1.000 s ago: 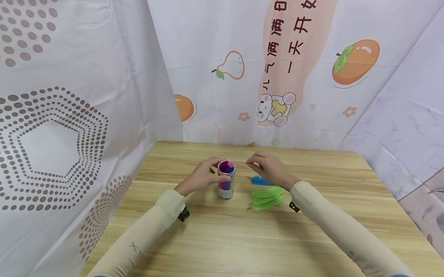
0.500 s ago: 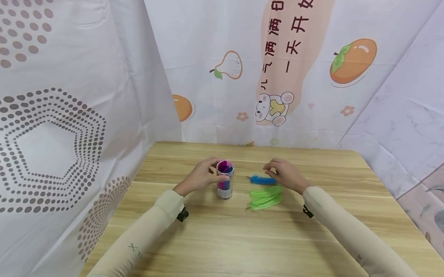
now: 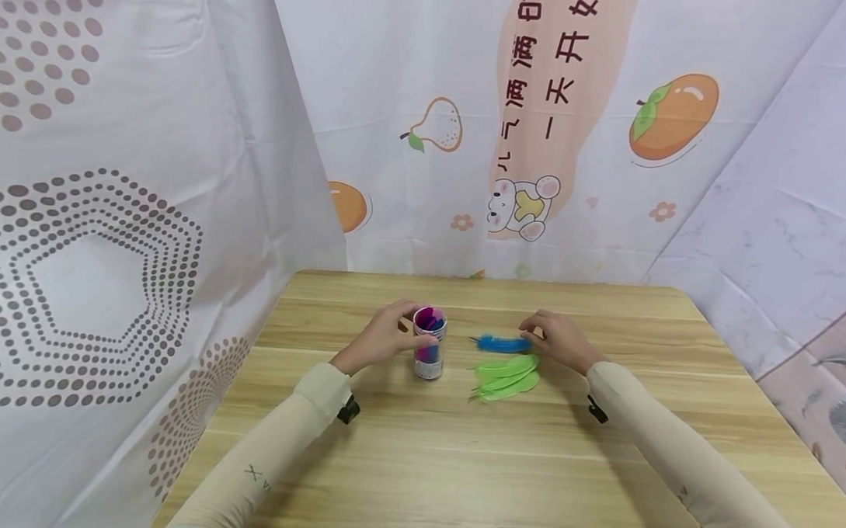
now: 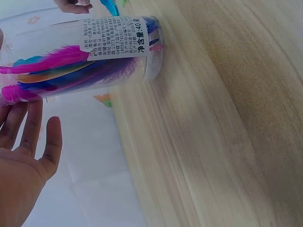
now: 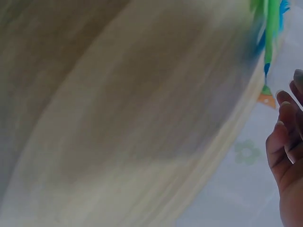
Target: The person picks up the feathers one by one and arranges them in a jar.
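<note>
My left hand (image 3: 382,339) holds a clear plastic jar (image 3: 429,370) upright on the table, thumb on the near side and fingers behind. Inside the jar, pink, blue and orange feathers (image 4: 71,71) show through the wall in the left wrist view. To its right lies a blue feather (image 3: 499,344), and nearer to me are several bright green feathers (image 3: 505,378). My right hand (image 3: 560,341) is at the right end of the blue feather, fingers loosely bent. In the right wrist view its fingers (image 5: 279,142) appear apart from the feathers, with nothing between them.
The wooden table (image 3: 437,465) ends at the back against a white printed curtain (image 3: 568,212). Another patterned curtain (image 3: 253,208) hangs along the left side. A white label (image 4: 116,38) is stuck on the jar.
My right hand has moved right and slightly nearer, from close to the jar to the right end of the blue feather. The left hand and jar have stayed in place.
</note>
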The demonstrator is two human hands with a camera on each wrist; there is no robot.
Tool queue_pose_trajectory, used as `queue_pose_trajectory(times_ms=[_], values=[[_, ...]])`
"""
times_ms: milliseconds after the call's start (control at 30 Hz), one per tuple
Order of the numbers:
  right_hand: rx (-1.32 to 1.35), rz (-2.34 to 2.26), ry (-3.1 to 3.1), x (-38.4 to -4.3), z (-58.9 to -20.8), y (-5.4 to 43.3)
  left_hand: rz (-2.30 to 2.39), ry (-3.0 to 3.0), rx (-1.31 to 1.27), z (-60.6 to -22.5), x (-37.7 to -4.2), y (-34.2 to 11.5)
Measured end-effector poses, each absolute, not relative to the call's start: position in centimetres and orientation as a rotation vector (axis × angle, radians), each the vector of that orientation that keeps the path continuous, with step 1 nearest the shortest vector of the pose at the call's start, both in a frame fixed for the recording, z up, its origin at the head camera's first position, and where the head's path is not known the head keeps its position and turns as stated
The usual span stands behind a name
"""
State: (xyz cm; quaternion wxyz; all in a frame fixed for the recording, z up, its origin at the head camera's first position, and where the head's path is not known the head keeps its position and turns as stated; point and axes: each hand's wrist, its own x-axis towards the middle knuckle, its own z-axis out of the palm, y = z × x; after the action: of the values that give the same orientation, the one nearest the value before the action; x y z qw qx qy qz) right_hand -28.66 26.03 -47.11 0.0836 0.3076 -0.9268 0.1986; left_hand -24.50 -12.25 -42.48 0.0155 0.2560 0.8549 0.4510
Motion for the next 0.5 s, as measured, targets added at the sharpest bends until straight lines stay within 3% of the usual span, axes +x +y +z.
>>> queue_pose_trajectory(times_ms=[500], values=[[0.873,0.577,-2.906,-28.7,-48.9,26.3,1.395,2.665,0.805,-42.5,-24.4,-12.3]])
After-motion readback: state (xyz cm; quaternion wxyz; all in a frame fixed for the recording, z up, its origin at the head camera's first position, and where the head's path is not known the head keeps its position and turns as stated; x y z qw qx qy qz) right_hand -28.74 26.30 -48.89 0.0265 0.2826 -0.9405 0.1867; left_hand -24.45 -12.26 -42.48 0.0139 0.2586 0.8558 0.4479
